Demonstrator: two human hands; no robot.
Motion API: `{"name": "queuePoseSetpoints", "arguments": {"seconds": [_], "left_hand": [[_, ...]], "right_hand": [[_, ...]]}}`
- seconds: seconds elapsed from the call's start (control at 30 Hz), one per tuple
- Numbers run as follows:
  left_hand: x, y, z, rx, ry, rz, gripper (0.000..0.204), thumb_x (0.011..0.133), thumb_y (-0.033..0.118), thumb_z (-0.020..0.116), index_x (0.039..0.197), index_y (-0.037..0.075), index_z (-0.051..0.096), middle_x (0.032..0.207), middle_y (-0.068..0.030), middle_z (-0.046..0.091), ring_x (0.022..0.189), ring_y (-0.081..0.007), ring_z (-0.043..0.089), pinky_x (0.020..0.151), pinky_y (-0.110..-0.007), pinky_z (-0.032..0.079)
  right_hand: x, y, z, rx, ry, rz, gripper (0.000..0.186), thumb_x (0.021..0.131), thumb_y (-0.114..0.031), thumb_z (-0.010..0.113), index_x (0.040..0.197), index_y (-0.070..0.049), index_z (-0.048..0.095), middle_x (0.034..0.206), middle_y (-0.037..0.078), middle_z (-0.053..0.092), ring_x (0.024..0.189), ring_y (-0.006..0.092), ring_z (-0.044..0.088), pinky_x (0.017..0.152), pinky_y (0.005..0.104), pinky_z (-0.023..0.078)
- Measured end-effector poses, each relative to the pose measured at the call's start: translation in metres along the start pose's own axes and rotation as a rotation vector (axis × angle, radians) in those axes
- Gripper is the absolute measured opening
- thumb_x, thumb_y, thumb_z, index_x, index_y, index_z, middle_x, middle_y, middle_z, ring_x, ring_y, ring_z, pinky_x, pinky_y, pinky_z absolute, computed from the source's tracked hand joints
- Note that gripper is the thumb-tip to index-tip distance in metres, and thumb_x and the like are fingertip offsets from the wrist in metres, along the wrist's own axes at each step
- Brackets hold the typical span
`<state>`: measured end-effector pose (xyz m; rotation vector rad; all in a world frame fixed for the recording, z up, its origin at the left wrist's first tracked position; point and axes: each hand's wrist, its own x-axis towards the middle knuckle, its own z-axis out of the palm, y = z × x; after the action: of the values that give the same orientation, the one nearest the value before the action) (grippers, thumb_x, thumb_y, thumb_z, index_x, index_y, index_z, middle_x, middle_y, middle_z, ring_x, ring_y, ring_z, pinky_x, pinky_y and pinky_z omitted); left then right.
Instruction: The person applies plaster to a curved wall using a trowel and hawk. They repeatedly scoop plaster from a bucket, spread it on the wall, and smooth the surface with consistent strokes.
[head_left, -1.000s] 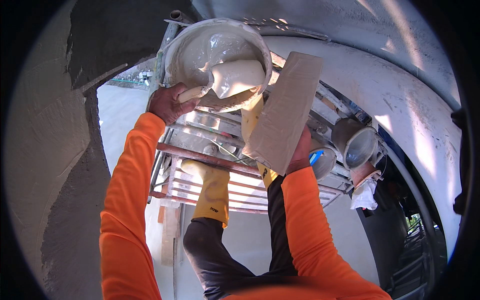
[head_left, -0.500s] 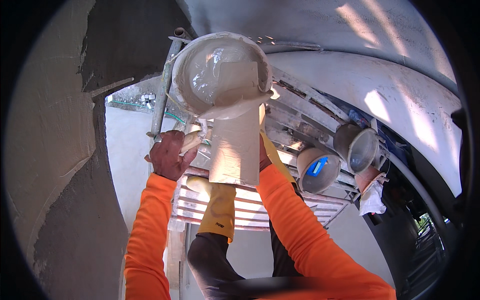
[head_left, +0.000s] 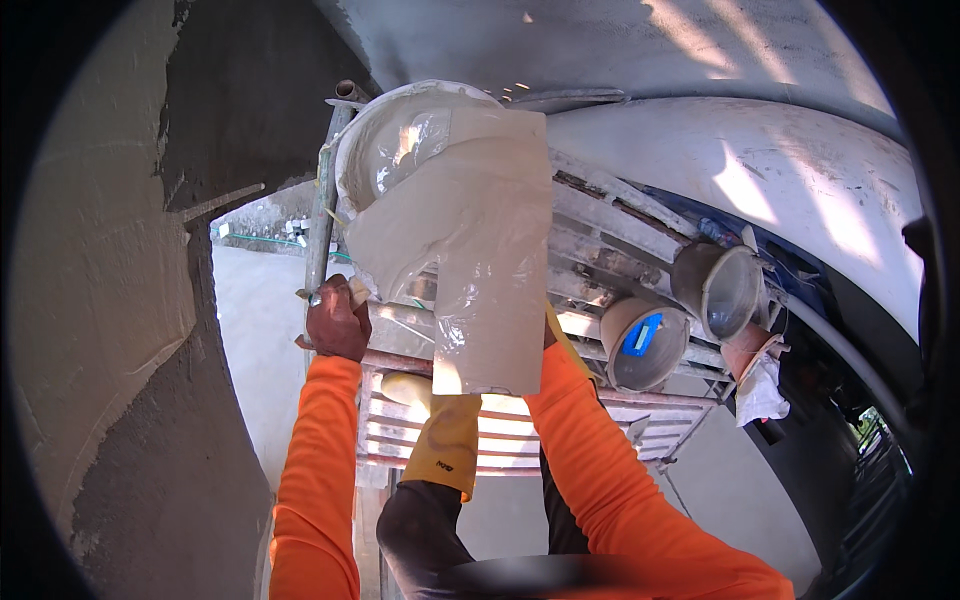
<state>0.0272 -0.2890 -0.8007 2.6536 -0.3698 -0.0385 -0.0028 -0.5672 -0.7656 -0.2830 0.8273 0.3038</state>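
- Head view: your left hand (head_left: 339, 320) has its fingers curled closed around a pale handle (head_left: 358, 290).
- Your right hand (head_left: 549, 335) is behind the board (head_left: 490, 350) (mostly hidden, so I cannot tell how its fingers stand).
- The board's far end overlaps the bucket (head_left: 385, 115); wet plaster (head_left: 460, 200) lies across it, overhanging its left edge.
- Two smaller pails (head_left: 640, 372) sit to the right.

Both orange-sleeved forearms (head_left: 318, 480) reach forward, the left grip (head_left: 338, 320) curled closed, the right grip (head_left: 549, 337) mostly hidden.
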Motion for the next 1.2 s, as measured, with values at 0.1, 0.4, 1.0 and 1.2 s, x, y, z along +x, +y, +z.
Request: {"name": "queuePoseSetpoints", "arguments": {"seconds": [0.1,0.4,1.0,1.2], "left_hand": [[-0.002,-0.004,0.005,0.066,0.006,-0.022,0.030,0.082,0.004,0.073,0.107,0.006,0.058,0.106,-0.0163,0.066,0.083,-0.0406,0.067,0.068,-0.052,0.053],[0.030,0.071,-0.038,0.174,-0.603,-0.056,0.080,0.087,0.037,0.076,0.154,0.012,0.040,0.153,-0.0142,0.045,0.135,-0.0336,0.052,0.106,-0.057,0.043],[-0.085,0.201,-0.866,1.247,1.025,-0.389,0.046,0.103,0.021,0.060,0.144,0.004,0.053,0.158,-0.0213,0.042,0.149,-0.0431,0.038,0.118,-0.057,0.036],[-0.064,0.198,-0.975,1.442,1.341,-0.379,0.059,0.104,0.040,0.052,0.151,0.006,0.048,0.159,-0.0203,0.043,0.148,-0.0437,0.037,0.121,-0.059,0.030]], "right_hand": [[-0.002,-0.008,0.005,-0.014,0.022,-0.012,0.038,0.110,-0.037,0.050,0.130,-0.008,0.062,0.114,0.007,0.070,0.100,0.0214,0.070,0.087,0.0362,0.060],[-0.027,-0.018,0.105,-0.041,-0.039,0.024,0.038,0.109,-0.038,0.050,0.131,-0.009,0.062,0.114,0.007,0.070,0.101,0.0228,0.070,0.088,0.0372,0.060],[-0.192,-0.042,0.589,-0.061,-0.632,0.113,0.052,0.106,-0.054,0.047,0.138,-0.015,0.058,0.125,0.008,0.066,0.115,0.0284,0.066,0.097,0.0473,0.057],[-0.218,-0.046,0.708,-0.166,-0.722,-0.015,0.066,0.101,-0.067,0.046,0.140,-0.015,0.056,0.125,0.009,0.065,0.116,0.0281,0.066,0.098,0.0484,0.057]]}}
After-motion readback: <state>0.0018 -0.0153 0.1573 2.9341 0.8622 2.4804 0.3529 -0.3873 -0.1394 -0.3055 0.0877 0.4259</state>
